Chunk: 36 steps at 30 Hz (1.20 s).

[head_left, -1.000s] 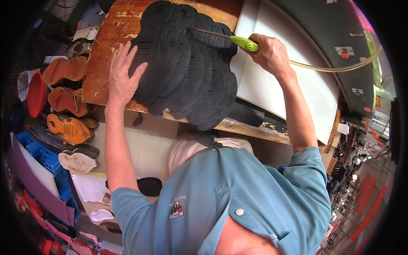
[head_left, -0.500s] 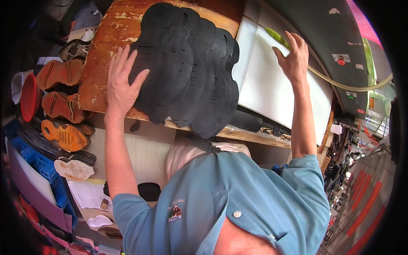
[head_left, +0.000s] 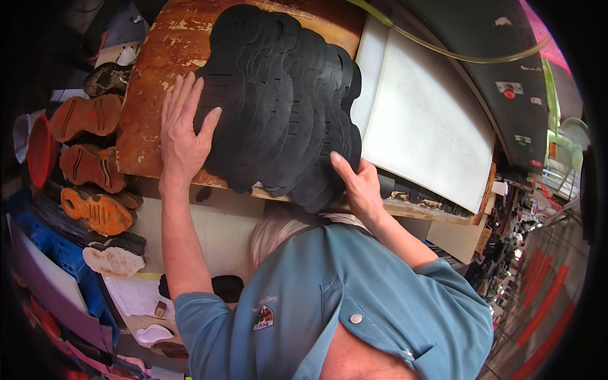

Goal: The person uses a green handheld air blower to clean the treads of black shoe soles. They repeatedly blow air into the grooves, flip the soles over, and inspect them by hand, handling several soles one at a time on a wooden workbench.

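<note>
A spread stack of black sole-shaped pieces [head_left: 272,107] lies overlapping on a worn brown wooden board, its near end reaching past the front edge. Thin slits and curved lines mark the pieces. Along the stack's left side rests my left hand [head_left: 185,136], open, fingers stretched out and thumb lying against the black material. My right hand [head_left: 362,185] is at the stack's near right edge. Its thumb presses on top, while most of its fingers are hidden at or below the rim, gripping the pieces there.
A white slab [head_left: 430,114] lies to the right, below a dark machine panel with a red button [head_left: 508,93]. A yellowish hose [head_left: 468,59] with a green end crosses over it. Brown and orange soles [head_left: 98,211] and a red round container [head_left: 41,152] stand at left.
My right hand has come from the green-ended hose over the white slab to the stack's right edge. The hose has swung up and away. My left hand has stayed put.
</note>
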Each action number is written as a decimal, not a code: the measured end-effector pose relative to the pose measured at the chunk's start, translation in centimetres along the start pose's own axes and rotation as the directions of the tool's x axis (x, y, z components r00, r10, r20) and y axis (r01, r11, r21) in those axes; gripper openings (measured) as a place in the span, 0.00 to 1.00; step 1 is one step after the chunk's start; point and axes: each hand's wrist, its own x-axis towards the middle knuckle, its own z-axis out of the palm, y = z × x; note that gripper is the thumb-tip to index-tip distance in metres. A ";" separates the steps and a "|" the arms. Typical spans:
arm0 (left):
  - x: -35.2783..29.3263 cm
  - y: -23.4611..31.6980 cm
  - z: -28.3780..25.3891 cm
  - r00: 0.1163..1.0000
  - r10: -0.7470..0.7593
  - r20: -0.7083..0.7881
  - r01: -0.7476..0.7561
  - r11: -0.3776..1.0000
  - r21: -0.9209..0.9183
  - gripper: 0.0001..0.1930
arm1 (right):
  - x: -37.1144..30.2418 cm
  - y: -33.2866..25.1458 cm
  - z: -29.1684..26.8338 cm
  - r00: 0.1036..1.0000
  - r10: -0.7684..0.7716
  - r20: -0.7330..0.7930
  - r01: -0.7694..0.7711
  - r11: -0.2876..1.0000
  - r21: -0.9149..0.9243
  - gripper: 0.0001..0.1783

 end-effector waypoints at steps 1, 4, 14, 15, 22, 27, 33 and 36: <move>0.0 0.0 0.0 1.000 0.008 -0.006 -0.008 1.000 -0.010 0.28 | 0.5 0.0 1.1 0.999 -0.020 -0.041 0.024 0.997 0.079 0.32; 0.1 0.0 -0.2 1.000 0.013 -0.012 -0.014 1.000 -0.025 0.26 | 0.4 -1.0 3.1 0.999 0.004 -0.041 -0.004 1.000 -0.005 0.33; 0.1 0.0 0.1 0.999 -0.036 -0.020 0.035 0.998 -0.057 0.23 | 7.8 -5.4 10.5 0.950 -0.255 0.179 0.224 0.959 0.174 0.31; 0.1 0.1 0.1 0.999 -0.042 -0.028 0.040 0.997 -0.058 0.23 | 8.5 -5.8 12.1 0.931 -0.318 0.181 0.254 0.917 0.307 0.30; -0.7 2.8 -0.3 0.977 -0.170 -0.128 0.116 0.931 -0.346 0.24 | 9.1 -8.8 11.9 0.832 -0.417 0.365 0.422 0.904 0.071 0.23; -3.7 4.6 -1.3 0.935 -0.349 -0.061 0.158 0.566 -0.809 0.38 | 6.0 -8.5 8.6 0.840 -0.359 0.407 0.421 0.904 -0.071 0.28; -4.7 3.6 -2.9 0.884 -0.343 0.319 0.325 -0.042 -0.945 0.54 | 3.4 -8.6 7.7 0.683 -0.547 0.484 0.569 0.814 0.117 0.28; -4.4 4.0 -4.3 0.920 -0.257 0.297 0.332 0.104 -0.938 0.54 | 3.8 -8.3 7.0 0.574 -0.553 0.603 0.657 0.751 0.064 0.35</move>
